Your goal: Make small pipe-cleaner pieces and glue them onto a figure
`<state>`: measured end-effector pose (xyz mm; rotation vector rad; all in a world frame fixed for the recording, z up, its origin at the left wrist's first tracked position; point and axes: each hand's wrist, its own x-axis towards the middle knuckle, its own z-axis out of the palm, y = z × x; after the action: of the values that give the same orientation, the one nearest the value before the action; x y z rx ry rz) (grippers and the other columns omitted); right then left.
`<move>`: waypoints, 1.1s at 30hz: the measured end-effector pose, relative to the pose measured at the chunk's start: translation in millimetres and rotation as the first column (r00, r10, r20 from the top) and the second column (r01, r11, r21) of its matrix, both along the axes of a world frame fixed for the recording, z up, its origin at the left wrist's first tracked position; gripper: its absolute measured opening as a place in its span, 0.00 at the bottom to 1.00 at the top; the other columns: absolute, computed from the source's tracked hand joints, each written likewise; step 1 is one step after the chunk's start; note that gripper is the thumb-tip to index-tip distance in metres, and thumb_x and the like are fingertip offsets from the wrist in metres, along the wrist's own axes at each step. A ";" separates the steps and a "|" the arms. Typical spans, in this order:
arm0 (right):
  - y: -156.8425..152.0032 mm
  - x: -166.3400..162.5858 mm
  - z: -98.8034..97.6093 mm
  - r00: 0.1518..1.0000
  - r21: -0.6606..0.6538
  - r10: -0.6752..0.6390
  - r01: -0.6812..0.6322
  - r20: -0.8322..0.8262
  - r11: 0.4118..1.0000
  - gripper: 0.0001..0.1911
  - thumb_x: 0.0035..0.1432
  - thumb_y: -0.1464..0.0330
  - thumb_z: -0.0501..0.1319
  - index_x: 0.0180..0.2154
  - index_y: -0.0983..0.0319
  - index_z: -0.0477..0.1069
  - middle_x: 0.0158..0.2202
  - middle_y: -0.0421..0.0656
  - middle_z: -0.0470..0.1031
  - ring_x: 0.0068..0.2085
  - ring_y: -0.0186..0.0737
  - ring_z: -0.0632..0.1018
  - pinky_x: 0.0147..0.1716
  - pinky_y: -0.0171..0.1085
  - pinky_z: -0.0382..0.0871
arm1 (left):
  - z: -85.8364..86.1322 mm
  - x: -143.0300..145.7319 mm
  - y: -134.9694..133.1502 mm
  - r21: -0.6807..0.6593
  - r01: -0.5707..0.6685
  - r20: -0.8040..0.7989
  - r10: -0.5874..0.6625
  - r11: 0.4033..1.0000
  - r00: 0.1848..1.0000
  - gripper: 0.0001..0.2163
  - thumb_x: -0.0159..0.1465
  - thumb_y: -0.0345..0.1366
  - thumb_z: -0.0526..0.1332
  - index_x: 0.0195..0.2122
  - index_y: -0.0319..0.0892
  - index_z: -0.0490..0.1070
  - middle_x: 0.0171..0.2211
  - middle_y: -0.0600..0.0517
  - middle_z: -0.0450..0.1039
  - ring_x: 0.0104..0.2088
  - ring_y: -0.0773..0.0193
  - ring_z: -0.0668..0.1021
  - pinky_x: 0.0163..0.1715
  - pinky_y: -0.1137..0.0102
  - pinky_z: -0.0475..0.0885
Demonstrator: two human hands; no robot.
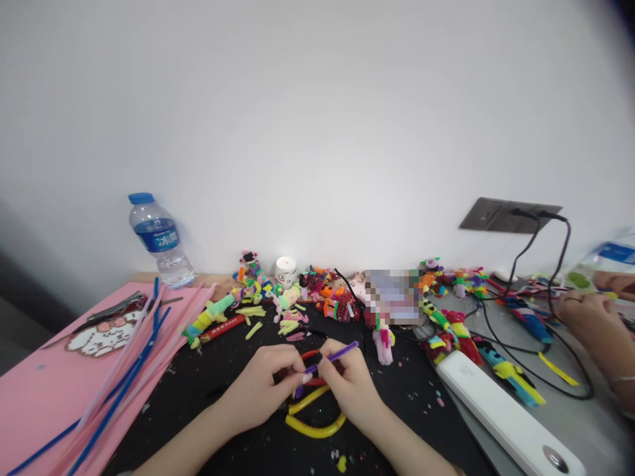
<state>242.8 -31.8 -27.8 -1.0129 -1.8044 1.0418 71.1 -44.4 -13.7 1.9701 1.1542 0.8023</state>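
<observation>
A purple pipe cleaner (346, 352) runs between my two hands over the black mat (198, 403). My left hand (265, 383) pinches its left end between thumb and forefinger. Closer to its middle, my right hand (351, 378) grips it, and the free end sticks out up and to the right. Below my hands lie yellow curved handles (317, 433), with a red loop partly covered behind my fingers; the tool's kind is unclear. Short pale yellow pipe cleaner pieces (253, 329) lie beyond my left hand.
Pipe cleaner figures (340, 305) line the wall beside a paper cup (286, 271). Left are a water bottle (161, 241) and blue pipe cleaners (129, 380) on pink sheets (30, 396). Right are a white device (506, 410), black cables (565, 264) and another person's hands (588, 314).
</observation>
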 end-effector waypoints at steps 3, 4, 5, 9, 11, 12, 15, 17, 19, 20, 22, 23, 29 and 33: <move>1.6 0.7 1.1 0.991 -0.076 -0.081 0.074 -0.102 0.994 0.11 0.54 0.72 0.52 0.21 0.62 0.57 0.19 0.34 0.55 0.21 0.29 0.58 0.20 0.30 0.51 | -1.2 -1.7 1.8 -0.079 -0.071 0.107 0.079 0.994 0.991 0.11 0.59 0.34 0.57 0.20 0.39 0.66 0.20 0.55 0.67 0.23 0.69 0.69 0.25 0.75 0.62; 2.1 0.8 1.8 0.988 -0.091 -0.095 0.084 -0.123 0.992 0.11 0.54 0.72 0.53 0.20 0.62 0.58 0.18 0.34 0.56 0.21 0.30 0.58 0.20 0.30 0.51 | -1.7 -2.2 2.2 -0.121 -0.093 0.161 0.112 0.988 0.981 0.11 0.59 0.34 0.57 0.20 0.39 0.65 0.19 0.56 0.66 0.22 0.69 0.69 0.25 0.75 0.62; 2.5 0.8 2.6 0.985 -0.102 -0.104 0.090 -0.136 0.991 0.11 0.54 0.72 0.53 0.20 0.62 0.58 0.18 0.34 0.56 0.21 0.30 0.59 0.20 0.30 0.51 | -2.0 -2.5 2.7 -0.165 -0.108 0.218 0.143 0.980 0.965 0.10 0.59 0.35 0.57 0.21 0.39 0.65 0.19 0.56 0.66 0.22 0.69 0.69 0.24 0.75 0.62; 2.0 0.0 3.9 0.983 -0.110 -0.107 0.091 -0.151 0.990 0.12 0.55 0.71 0.54 0.20 0.63 0.60 0.18 0.35 0.58 0.21 0.29 0.59 0.20 0.30 0.51 | -3.1 -1.9 4.3 -0.306 -0.117 0.403 0.240 0.945 0.883 0.09 0.58 0.38 0.58 0.23 0.40 0.64 0.17 0.56 0.69 0.21 0.69 0.70 0.25 0.75 0.65; 1.6 0.0 3.3 0.986 -0.098 -0.088 0.075 -0.143 0.992 0.12 0.55 0.71 0.54 0.20 0.63 0.60 0.18 0.34 0.58 0.21 0.29 0.59 0.20 0.30 0.51 | -4.3 -0.9 5.3 -0.359 -0.106 0.453 0.273 0.927 0.849 0.09 0.57 0.38 0.60 0.24 0.39 0.65 0.17 0.56 0.70 0.21 0.69 0.71 0.25 0.74 0.67; 1.7 0.1 2.9 0.987 -0.093 -0.080 0.068 -0.138 0.993 0.12 0.55 0.71 0.54 0.20 0.63 0.60 0.18 0.34 0.58 0.21 0.29 0.59 0.21 0.30 0.52 | -5.1 -0.4 5.7 -0.387 -0.093 0.475 0.285 0.917 0.832 0.09 0.56 0.38 0.61 0.24 0.39 0.65 0.18 0.56 0.70 0.21 0.69 0.72 0.26 0.74 0.68; 2.5 0.5 2.6 0.991 -0.077 -0.079 0.070 -0.112 0.995 0.12 0.56 0.71 0.53 0.20 0.63 0.61 0.17 0.34 0.58 0.21 0.29 0.60 0.21 0.30 0.52 | -7.3 0.8 6.5 -0.439 -0.052 0.550 0.314 0.897 0.774 0.08 0.53 0.36 0.64 0.29 0.39 0.66 0.21 0.57 0.70 0.21 0.70 0.73 0.25 0.74 0.70; 3.1 0.2 3.5 0.993 -0.060 -0.076 0.071 -0.089 0.996 0.12 0.55 0.72 0.53 0.20 0.63 0.60 0.17 0.35 0.58 0.21 0.29 0.60 0.21 0.30 0.52 | -7.9 1.4 6.3 -0.439 -0.043 0.589 0.323 0.898 0.741 0.10 0.52 0.35 0.66 0.33 0.40 0.67 0.23 0.58 0.70 0.22 0.70 0.74 0.24 0.75 0.71; 3.3 -0.5 4.8 0.996 -0.041 -0.068 0.065 -0.060 0.997 0.12 0.55 0.72 0.53 0.19 0.63 0.59 0.17 0.35 0.57 0.21 0.29 0.59 0.21 0.30 0.52 | -7.9 1.5 5.8 -0.438 -0.050 0.591 0.330 0.898 0.736 0.11 0.51 0.35 0.66 0.35 0.41 0.69 0.25 0.58 0.71 0.22 0.69 0.76 0.24 0.74 0.72; 3.3 -0.8 5.3 0.997 -0.031 -0.064 0.063 -0.046 0.998 0.12 0.54 0.72 0.53 0.19 0.63 0.59 0.17 0.35 0.57 0.21 0.29 0.59 0.21 0.30 0.52 | -7.8 1.3 5.7 -0.442 -0.057 0.577 0.333 0.895 0.746 0.10 0.51 0.35 0.66 0.34 0.40 0.70 0.24 0.57 0.71 0.22 0.69 0.76 0.25 0.74 0.73; 3.0 -1.1 5.5 0.998 -0.017 -0.062 0.062 -0.020 0.998 0.12 0.54 0.73 0.53 0.19 0.63 0.58 0.18 0.35 0.57 0.22 0.29 0.59 0.22 0.31 0.51 | -7.5 0.8 5.8 -0.454 -0.077 0.538 0.342 0.888 0.771 0.08 0.52 0.35 0.65 0.31 0.39 0.72 0.22 0.55 0.74 0.23 0.67 0.77 0.27 0.73 0.74; 2.8 -1.1 5.3 0.998 -0.015 -0.060 0.060 -0.012 0.998 0.12 0.54 0.73 0.53 0.19 0.63 0.58 0.18 0.35 0.56 0.22 0.29 0.59 0.22 0.31 0.51 | -7.3 0.6 6.1 -0.459 -0.089 0.522 0.349 0.884 0.778 0.07 0.52 0.35 0.65 0.30 0.38 0.73 0.21 0.54 0.75 0.24 0.65 0.78 0.27 0.73 0.74; 2.5 0.3 2.8 0.999 -0.018 -0.030 0.031 0.017 0.999 0.13 0.55 0.72 0.52 0.19 0.63 0.59 0.18 0.35 0.59 0.22 0.30 0.61 0.22 0.30 0.53 | -3.0 0.6 7.1 -0.505 -0.153 0.505 0.435 0.849 0.745 0.10 0.49 0.36 0.67 0.32 0.38 0.75 0.24 0.52 0.79 0.25 0.62 0.80 0.28 0.71 0.76; 4.1 0.6 2.0 0.998 0.001 -0.034 0.034 0.061 0.999 0.13 0.56 0.72 0.53 0.19 0.63 0.59 0.18 0.35 0.60 0.22 0.30 0.62 0.23 0.30 0.53 | -1.6 0.1 6.4 -0.516 -0.164 0.511 0.456 0.841 0.729 0.11 0.48 0.37 0.67 0.31 0.37 0.76 0.24 0.51 0.79 0.25 0.61 0.80 0.28 0.70 0.77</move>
<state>243.3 -27.6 -25.9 -1.0823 -1.8296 0.9997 71.2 -38.0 -15.3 1.0057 1.1404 1.1415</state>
